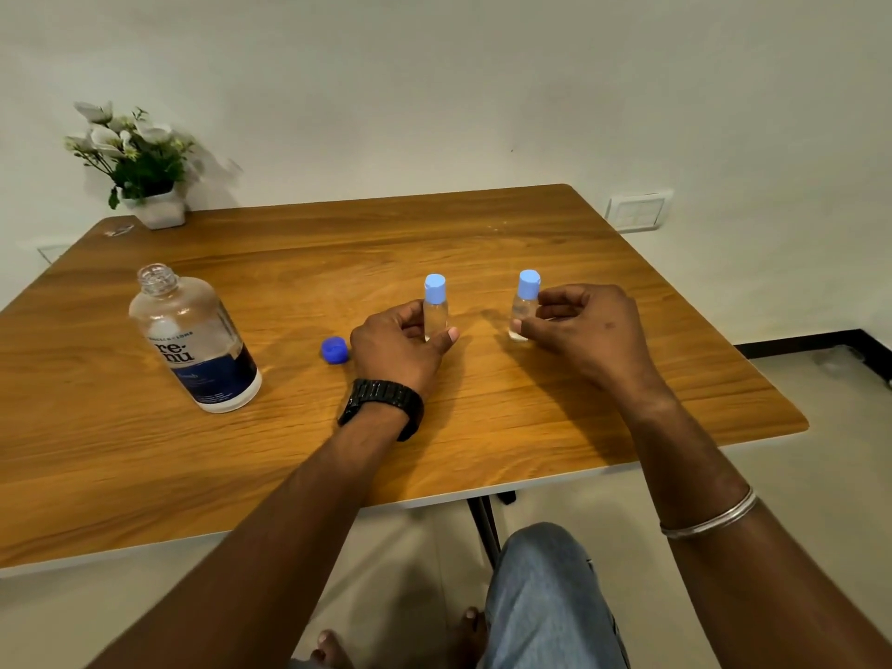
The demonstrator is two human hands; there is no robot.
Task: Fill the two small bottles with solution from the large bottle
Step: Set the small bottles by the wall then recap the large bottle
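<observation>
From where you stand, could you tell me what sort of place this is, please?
Probably a plain room in a home or small office: a wooden table against a bare white wall, a potted flower arrangement in the corner, and a wall switch plate.

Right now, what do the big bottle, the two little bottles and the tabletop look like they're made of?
Large bottle: clear glossy plastic, probably; see-through with highlights.
Left small bottle and right small bottle: clear, likely plastic, with matte light-blue plastic caps.
Table: wood-grain top, possibly laminate, given its pale edge band.
</observation>
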